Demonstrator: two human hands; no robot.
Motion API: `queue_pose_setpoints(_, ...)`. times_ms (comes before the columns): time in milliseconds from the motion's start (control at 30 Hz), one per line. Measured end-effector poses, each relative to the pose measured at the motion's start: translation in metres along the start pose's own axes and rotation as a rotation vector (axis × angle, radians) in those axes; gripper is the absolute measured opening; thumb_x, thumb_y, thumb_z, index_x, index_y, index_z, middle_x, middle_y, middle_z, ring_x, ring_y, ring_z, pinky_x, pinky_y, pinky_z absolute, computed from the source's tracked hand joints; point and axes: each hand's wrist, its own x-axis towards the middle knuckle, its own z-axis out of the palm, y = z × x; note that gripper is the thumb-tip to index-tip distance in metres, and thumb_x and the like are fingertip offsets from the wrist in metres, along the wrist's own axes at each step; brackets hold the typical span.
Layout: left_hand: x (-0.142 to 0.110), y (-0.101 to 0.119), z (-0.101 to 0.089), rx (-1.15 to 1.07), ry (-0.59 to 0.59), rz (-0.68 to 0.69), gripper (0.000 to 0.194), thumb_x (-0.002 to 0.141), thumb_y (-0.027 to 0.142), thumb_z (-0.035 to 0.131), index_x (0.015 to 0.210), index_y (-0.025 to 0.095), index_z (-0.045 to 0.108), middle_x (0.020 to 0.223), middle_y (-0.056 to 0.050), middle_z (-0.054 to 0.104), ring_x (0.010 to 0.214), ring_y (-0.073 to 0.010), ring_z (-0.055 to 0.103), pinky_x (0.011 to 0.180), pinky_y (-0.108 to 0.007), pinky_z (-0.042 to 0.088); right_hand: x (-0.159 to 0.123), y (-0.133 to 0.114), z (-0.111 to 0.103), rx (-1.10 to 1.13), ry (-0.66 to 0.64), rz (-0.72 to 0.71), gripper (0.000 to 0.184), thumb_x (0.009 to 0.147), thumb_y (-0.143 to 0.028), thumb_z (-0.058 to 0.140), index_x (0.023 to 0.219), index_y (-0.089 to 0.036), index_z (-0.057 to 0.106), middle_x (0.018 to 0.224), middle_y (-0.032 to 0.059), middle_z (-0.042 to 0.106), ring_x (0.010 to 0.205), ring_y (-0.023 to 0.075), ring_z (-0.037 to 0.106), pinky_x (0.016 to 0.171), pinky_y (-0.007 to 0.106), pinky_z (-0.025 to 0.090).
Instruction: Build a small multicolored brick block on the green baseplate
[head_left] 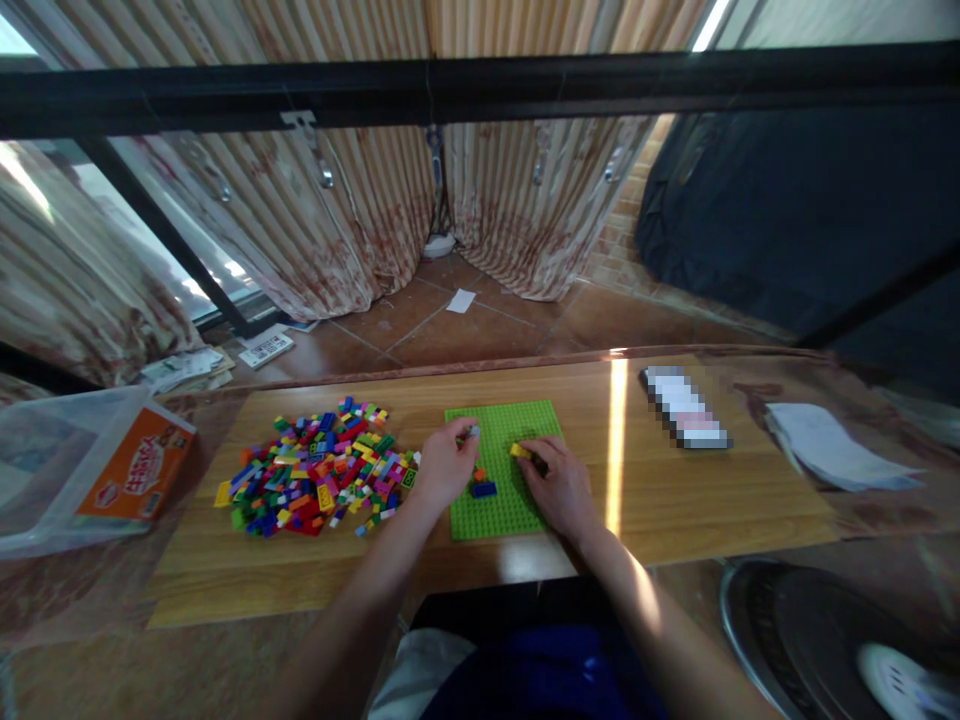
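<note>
A green baseplate lies on the wooden board in front of me. My left hand is over its left edge, fingers pinched on a small whitish-grey toy brick. Over the plate's right half, my right hand grips a yellow toy brick between thumb and fingers. Just below the left fingertips, a blue brick and an orange brick sit on the plate. A large heap of mixed toy bricks spreads to the left of my left hand.
The wooden board carries a blurred-out phone-like object at right. White papers lie beyond it. A clear plastic bin with an orange label stands at far left. A dark round stool-like thing is at lower right.
</note>
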Motion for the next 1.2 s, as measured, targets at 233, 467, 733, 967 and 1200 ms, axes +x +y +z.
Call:
queue_pose_setpoints(233, 0.006, 0.005, 0.007, 0.071, 0.017, -0.061, 0.028, 0.087, 0.022, 0.053, 0.109, 0.014, 0.068, 0.075, -0.004, 0.07, 0.055, -0.0136, 0.066, 0.052, -0.022, 0.046, 0.0, 0.0, 0.0, 0.011, -0.005, 0.005, 0.021, 0.09, -0.031, 0.053, 0.102, -0.022, 0.068, 0.1, 0.0069, 0.067, 0.088, 0.0198, 0.064, 0.078, 0.034, 0.051)
queue_pose_setpoints(467, 0.002, 0.002, 0.015, 0.219, 0.11, 0.064, 0.019, 0.086, 0.022, 0.056, 0.095, 0.016, 0.072, 0.091, -0.008, 0.074, 0.08, -0.0183, 0.068, 0.076, -0.03, 0.05, 0.0, -0.003, -0.001, 0.004, 0.008, 0.011, 0.02, 0.09, -0.031, 0.053, 0.101, -0.022, 0.068, 0.102, 0.0069, 0.067, 0.089, 0.02, 0.064, 0.078, 0.034, 0.051)
queue_pose_setpoints(733, 0.0, 0.001, 0.007, 0.412, 0.217, 0.129, 0.028, 0.089, 0.018, 0.045, 0.096, 0.013, 0.072, 0.095, -0.012, 0.068, 0.088, -0.0226, 0.065, 0.086, -0.037, 0.051, 0.0, -0.001, 0.0, 0.001, 0.002, 0.012, 0.021, 0.09, -0.031, 0.053, 0.102, -0.022, 0.068, 0.101, 0.007, 0.067, 0.089, 0.02, 0.063, 0.078, 0.034, 0.05)
queue_pose_setpoints(967, 0.002, -0.009, -0.014, 0.371, -0.044, 0.357, 0.047, 0.074, -0.001, 0.045, 0.112, 0.017, 0.066, 0.115, -0.008, 0.061, 0.099, -0.0175, 0.062, 0.095, -0.034, 0.051, 0.0, -0.001, 0.001, 0.017, 0.016, -0.004, 0.019, 0.09, -0.029, 0.054, 0.101, -0.021, 0.068, 0.099, 0.0065, 0.067, 0.087, 0.0193, 0.063, 0.077, 0.033, 0.051)
queue_pose_setpoints(1200, 0.004, -0.012, -0.012, 0.424, -0.165, 0.349, 0.034, 0.076, 0.004, 0.053, 0.107, 0.014, 0.065, 0.113, -0.009, 0.061, 0.088, -0.0163, 0.061, 0.086, -0.032, 0.053, 0.0, -0.002, 0.0, 0.014, 0.017, -0.004, 0.019, 0.09, -0.029, 0.054, 0.101, -0.021, 0.067, 0.099, 0.0067, 0.066, 0.088, 0.0197, 0.063, 0.078, 0.033, 0.051)
